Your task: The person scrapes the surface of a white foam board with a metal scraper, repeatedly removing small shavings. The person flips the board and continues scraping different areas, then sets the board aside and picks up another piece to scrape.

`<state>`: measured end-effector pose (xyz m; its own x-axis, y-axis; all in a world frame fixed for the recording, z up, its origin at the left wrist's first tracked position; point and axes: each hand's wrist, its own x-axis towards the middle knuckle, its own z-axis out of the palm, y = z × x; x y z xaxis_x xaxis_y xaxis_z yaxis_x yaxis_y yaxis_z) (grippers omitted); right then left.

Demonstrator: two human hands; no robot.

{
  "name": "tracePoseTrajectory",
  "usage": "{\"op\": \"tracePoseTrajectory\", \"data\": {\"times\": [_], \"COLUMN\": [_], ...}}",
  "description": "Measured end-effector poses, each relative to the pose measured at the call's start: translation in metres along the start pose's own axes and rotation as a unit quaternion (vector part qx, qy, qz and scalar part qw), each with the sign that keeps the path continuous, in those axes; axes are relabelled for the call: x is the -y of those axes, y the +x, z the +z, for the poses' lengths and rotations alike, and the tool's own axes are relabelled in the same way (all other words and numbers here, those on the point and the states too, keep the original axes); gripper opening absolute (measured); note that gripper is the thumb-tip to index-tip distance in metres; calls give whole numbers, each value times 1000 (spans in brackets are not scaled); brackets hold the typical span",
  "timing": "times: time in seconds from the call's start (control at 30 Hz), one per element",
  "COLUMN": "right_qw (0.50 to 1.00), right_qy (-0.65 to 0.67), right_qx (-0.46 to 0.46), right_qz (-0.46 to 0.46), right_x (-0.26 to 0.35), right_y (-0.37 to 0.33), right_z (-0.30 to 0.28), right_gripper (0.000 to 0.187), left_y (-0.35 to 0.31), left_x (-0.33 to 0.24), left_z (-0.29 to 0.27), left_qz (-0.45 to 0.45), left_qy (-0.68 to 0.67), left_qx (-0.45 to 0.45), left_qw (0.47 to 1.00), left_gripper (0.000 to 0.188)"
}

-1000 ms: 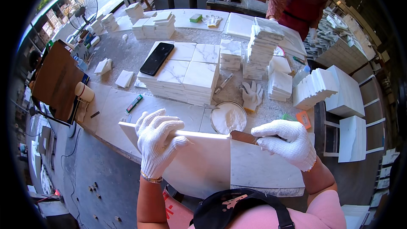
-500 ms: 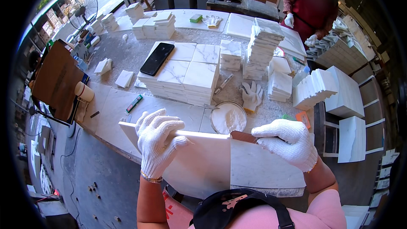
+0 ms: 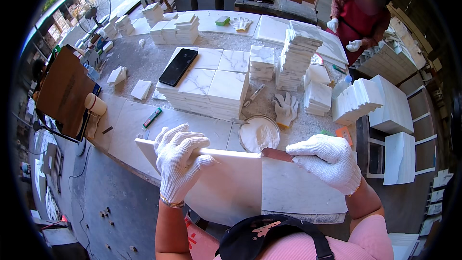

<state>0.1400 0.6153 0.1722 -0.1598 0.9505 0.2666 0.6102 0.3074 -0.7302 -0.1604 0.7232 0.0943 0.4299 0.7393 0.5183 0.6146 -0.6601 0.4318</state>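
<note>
My left hand [image 3: 180, 163], in a white knit glove, is closed over the upper edge of a white marble tile [image 3: 231, 183] standing tilted on edge in front of me. Between the fingers and thumb of my gloved right hand [image 3: 327, 161] is a thin reddish-brown strip [image 3: 276, 154], possibly sandpaper. Its left end meets the tile's upper right corner. Behind the tile, a round bowl of white powder [image 3: 260, 134] sits on the table. Flat to the right lies another pale marble slab [image 3: 303, 188].
Beyond the bowl stands a block of stacked tiles [image 3: 226, 82] bearing a black phone [image 3: 178, 67]. A tall tile stack [image 3: 296, 55] and a loose glove [image 3: 286, 108] are to its right. A green tube [image 3: 152, 118] lies left. A co-worker [image 3: 361, 17] stands at the far right.
The brown strip has shifted slightly at the tile's corner, and more of it shows beside my right fingers. My left hand and the tile stay put. The co-worker has moved a little right.
</note>
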Motion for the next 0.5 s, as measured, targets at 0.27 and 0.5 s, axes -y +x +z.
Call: {"op": "tracePoseTrajectory", "data": {"times": [0.27, 0.5], "right_qw": [999, 999], "right_qy": [23, -16], "right_qx": [3, -44], "right_qz": [46, 24], "right_x": [-1, -17], "right_y": [0, 4], "right_z": [-1, 1], "right_gripper": [26, 22], "left_y": [-1, -1], "left_x": [0, 0], "left_z": [0, 0], "left_qz": [-8, -7], "left_qy": [-9, -10], "left_qx": [-3, -5], "left_qw": [1000, 1000], "left_gripper": [48, 50]}}
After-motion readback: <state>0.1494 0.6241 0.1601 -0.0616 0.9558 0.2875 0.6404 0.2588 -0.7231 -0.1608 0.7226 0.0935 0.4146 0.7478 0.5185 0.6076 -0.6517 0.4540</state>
